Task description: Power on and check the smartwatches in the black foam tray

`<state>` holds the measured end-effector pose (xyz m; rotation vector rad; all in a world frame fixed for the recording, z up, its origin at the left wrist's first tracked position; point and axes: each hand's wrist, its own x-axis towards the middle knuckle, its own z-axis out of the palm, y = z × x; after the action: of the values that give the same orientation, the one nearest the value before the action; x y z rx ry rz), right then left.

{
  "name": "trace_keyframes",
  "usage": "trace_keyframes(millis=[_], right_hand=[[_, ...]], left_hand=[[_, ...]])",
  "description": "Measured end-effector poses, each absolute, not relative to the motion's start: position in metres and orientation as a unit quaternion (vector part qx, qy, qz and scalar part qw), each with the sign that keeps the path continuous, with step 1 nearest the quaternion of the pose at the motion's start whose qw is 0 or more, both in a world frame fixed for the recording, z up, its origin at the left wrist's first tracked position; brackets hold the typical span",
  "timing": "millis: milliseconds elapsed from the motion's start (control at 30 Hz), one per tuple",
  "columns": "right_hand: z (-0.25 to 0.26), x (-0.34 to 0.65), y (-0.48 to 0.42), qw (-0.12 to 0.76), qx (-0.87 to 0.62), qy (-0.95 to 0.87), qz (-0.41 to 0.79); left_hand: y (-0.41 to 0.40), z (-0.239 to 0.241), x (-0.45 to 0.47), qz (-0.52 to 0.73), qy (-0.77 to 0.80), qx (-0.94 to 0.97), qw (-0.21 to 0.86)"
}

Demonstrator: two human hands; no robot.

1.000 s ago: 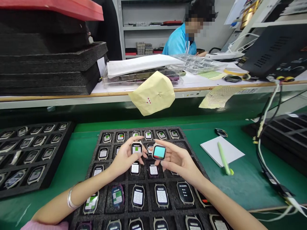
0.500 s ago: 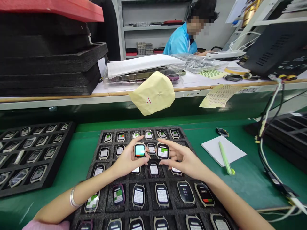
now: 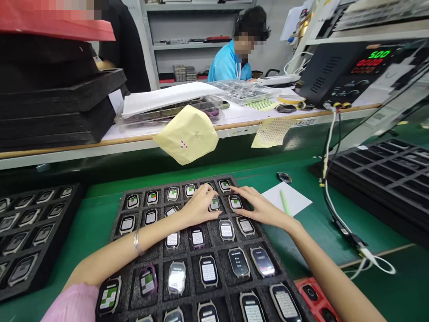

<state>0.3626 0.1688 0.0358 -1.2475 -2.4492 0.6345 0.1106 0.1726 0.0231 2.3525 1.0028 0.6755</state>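
Note:
A black foam tray [image 3: 187,268] holds rows of smartwatch bodies without straps, most with lit screens. My left hand [image 3: 201,203] reaches over the second row from the back, its thumb and fingers closed around a smartwatch [image 3: 214,204] at its compartment. Just right of it, my right hand [image 3: 263,206] has thumb and index finger at the bottom and top edges of another smartwatch [image 3: 235,202], whose screen is partly green. Both watches sit at tray level. My left fingers hide part of a watch in the back row.
A second watch tray [image 3: 40,241] lies left, and a black tray [image 3: 385,174] lies right beside hanging cables. White paper [image 3: 298,199] with a green pen [image 3: 284,203] is beyond my right forearm. A red phone [image 3: 315,297] lies under that arm. A power supply [image 3: 348,76] and a co-worker [image 3: 228,62] are behind.
Both hands have lowered the two watches from above the tray into neighbouring compartments in the second row. The view has turned right, bringing the power supply's display and the red phone into sight.

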Motion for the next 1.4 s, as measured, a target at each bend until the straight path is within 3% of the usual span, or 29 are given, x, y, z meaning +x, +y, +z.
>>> trace_keyframes(millis=[333, 533, 667, 933, 1000, 1133, 1200, 1300, 1400], right_hand=[[0.049, 0.343, 0.167, 0.215, -0.386, -0.874, 0.203], [0.049, 0.264, 0.179, 0.094, -0.297, -0.945, 0.102], [0.046, 0.230, 0.184, 0.069, -0.292, -0.950, 0.091], [0.047, 0.236, 0.187, 0.086, -0.323, -0.934, 0.124], [0.056, 0.242, 0.187, 0.136, -0.333, -0.914, 0.189], [0.082, 0.238, 0.183, 0.305, -0.315, -0.757, 0.484], [0.092, 0.227, 0.180, 0.359, -0.296, -0.672, 0.575], [0.094, 0.213, 0.176, 0.389, -0.291, -0.629, 0.607], [0.087, 0.208, 0.174, 0.384, -0.324, -0.630, 0.592]], left_hand=[[0.153, 0.054, 0.052, 0.110, 0.410, 0.896, 0.134], [0.145, 0.061, 0.004, -0.001, 0.452, 0.885, 0.114], [0.146, 0.049, 0.006, 0.000, 0.480, 0.869, 0.120], [0.151, 0.034, -0.002, 0.121, 0.495, 0.826, 0.241], [0.151, 0.036, -0.008, 0.175, 0.485, 0.805, 0.293], [0.152, 0.053, -0.010, 0.282, 0.460, 0.742, 0.399], [0.152, 0.066, -0.006, 0.379, 0.432, 0.657, 0.489], [0.151, 0.079, 0.003, 0.520, 0.375, 0.478, 0.601], [0.147, 0.080, 0.009, 0.542, 0.362, 0.395, 0.647]])
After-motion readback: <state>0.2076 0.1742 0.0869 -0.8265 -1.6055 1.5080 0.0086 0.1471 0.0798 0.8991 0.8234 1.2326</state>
